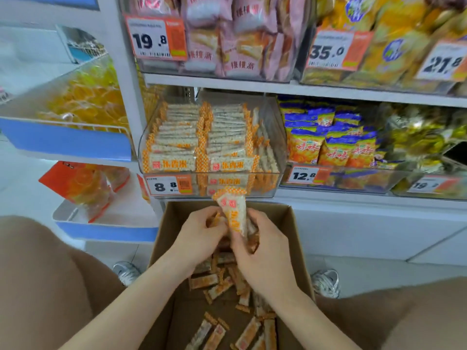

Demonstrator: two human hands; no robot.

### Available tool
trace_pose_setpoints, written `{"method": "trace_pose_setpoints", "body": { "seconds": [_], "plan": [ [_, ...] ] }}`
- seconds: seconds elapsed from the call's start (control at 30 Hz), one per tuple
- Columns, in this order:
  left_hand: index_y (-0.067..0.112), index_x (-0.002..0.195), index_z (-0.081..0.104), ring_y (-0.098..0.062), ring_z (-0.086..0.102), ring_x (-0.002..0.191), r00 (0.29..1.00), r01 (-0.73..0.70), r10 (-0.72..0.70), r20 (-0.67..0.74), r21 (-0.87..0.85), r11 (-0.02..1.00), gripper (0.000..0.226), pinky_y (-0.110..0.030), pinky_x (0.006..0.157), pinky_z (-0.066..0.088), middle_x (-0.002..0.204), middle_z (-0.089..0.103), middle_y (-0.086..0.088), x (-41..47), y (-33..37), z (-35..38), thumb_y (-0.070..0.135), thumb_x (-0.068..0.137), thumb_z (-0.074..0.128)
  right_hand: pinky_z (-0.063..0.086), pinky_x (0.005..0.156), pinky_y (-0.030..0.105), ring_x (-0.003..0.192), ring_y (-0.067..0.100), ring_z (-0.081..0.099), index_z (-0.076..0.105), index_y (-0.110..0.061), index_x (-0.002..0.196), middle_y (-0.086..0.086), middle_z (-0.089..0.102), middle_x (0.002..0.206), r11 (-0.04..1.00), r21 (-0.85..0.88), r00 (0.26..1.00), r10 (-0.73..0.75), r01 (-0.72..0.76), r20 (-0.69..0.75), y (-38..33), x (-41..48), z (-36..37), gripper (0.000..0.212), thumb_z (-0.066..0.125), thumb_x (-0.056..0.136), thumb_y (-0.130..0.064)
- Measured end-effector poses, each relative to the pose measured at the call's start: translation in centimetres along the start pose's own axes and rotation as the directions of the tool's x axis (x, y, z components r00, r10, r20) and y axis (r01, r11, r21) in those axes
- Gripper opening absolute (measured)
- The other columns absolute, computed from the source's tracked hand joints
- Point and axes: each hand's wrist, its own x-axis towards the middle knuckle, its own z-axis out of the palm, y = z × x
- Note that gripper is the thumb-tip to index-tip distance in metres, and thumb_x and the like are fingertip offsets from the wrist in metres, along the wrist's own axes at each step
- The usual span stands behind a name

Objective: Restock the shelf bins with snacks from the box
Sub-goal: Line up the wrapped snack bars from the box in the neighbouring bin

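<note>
Together both hands grip snack bars above the box

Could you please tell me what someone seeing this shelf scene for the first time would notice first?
The eye lands first on the left hand and right hand at centre. Together they grip a bundle of orange-and-white snack packets above the open cardboard box, where loose packets lie scattered. Just above, the clear bin with the 8.8 price tag holds neat rows of the same packets.
</note>
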Motion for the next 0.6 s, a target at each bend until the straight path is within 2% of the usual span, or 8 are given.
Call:
{"method": "trace_pose_setpoints", "body": {
  "seconds": [0.1,0.17,0.27,0.33,0.4,0.43,0.5,0.6],
  "plan": [
    [0.038,0.104,0.072,-0.005,0.064,0.070,0.965,-0.226,0.259,-0.049,0.352,0.908,0.022,-0.023,0.066,0.049,0.082,0.070,0.009,0.2,3.5,-1.5,0.021,0.091,0.067,0.039,0.092,0.000,0.112,-0.021,0.053,0.056,-0.038,0.134,-0.034,0.059,0.119,0.999,-0.005,0.987,-0.033,0.033,-0.158,-1.5,2.0,-3.2,0.044,0.076,0.094,-0.034],
    [0.036,0.097,0.070,-0.008,0.057,0.063,0.926,-0.305,0.366,-0.087,0.395,0.866,0.015,-0.027,0.062,0.044,0.072,0.063,0.009,0.6,5.6,-2.5,0.024,0.089,0.073,0.038,0.086,-0.003,0.104,-0.025,0.054,0.056,-0.035,0.132,-0.035,0.061,0.113,0.999,-0.003,0.973,-0.040,0.040,-0.227,-2.0,4.0,-5.3,0.047,0.080,0.092,-0.032],
    [0.033,0.093,0.067,-0.008,0.059,0.056,0.889,-0.357,0.433,-0.149,0.366,0.859,0.013,-0.028,0.059,0.045,0.063,0.064,0.007,1.9,8.6,-4.0,0.026,0.090,0.076,0.038,0.076,-0.004,0.093,-0.026,0.056,0.055,-0.026,0.132,-0.028,0.063,0.106,0.996,-0.066,0.964,-0.082,0.067,-0.252,-2.1,7.8,-7.6,0.051,0.083,0.090,-0.022],
    [0.029,0.097,0.067,-0.006,0.060,0.050,0.871,-0.372,0.459,-0.175,0.376,0.849,0.010,-0.016,0.051,0.042,0.062,0.064,0.006,3.1,10.1,-4.7,0.025,0.092,0.075,0.037,0.070,0.004,0.088,-0.015,0.057,0.053,-0.022,0.135,-0.015,0.066,0.106,0.979,-0.185,0.962,-0.132,0.089,-0.237,-2.1,10.7,-8.2,0.054,0.081,0.089,-0.020],
    [0.027,0.102,0.067,-0.003,0.059,0.055,0.841,-0.387,0.501,-0.206,0.420,0.821,0.010,-0.012,0.052,0.040,0.070,0.064,0.011,4.7,11.1,-5.2,0.023,0.094,0.073,0.033,0.071,0.021,0.091,0.009,0.059,0.052,-0.022,0.136,-0.003,0.065,0.105,0.939,-0.326,0.963,-0.179,0.106,-0.203,-1.9,13.6,-8.2,0.055,0.078,0.088,-0.023],
    [0.028,0.104,0.066,-0.002,0.059,0.060,0.830,-0.388,0.517,-0.209,0.450,0.804,0.011,-0.012,0.054,0.039,0.076,0.064,0.013,5.5,11.3,-5.4,0.024,0.095,0.072,0.032,0.071,0.028,0.091,0.020,0.058,0.052,-0.023,0.137,0.000,0.061,0.101,0.921,-0.379,0.968,-0.172,0.092,-0.184,-2.0,14.9,-8.1,0.054,0.076,0.089,-0.025],
    [0.031,0.106,0.065,-0.004,0.058,0.067,0.835,-0.368,0.510,-0.208,0.478,0.797,0.011,-0.016,0.058,0.042,0.082,0.065,0.010,7.2,11.5,-5.4,0.026,0.097,0.069,0.029,0.069,0.031,0.090,0.029,0.057,0.053,-0.023,0.141,0.003,0.054,0.098,0.878,-0.475,0.980,-0.141,0.059,-0.138,-2.3,17.3,-7.8,0.053,0.071,0.092,-0.025],
    [0.029,0.107,0.061,-0.008,0.059,0.056,0.868,-0.308,0.457,-0.193,0.511,0.802,0.010,-0.022,0.050,0.042,0.084,0.067,0.005,9.5,11.3,-5.4,0.023,0.100,0.064,0.036,0.066,0.035,0.097,0.036,0.064,0.055,-0.023,0.141,0.010,0.064,0.103,0.770,-0.636,0.983,-0.153,0.053,-0.103,-2.7,20.3,-7.0,0.045,0.063,0.097,-0.027]
  ]
}}
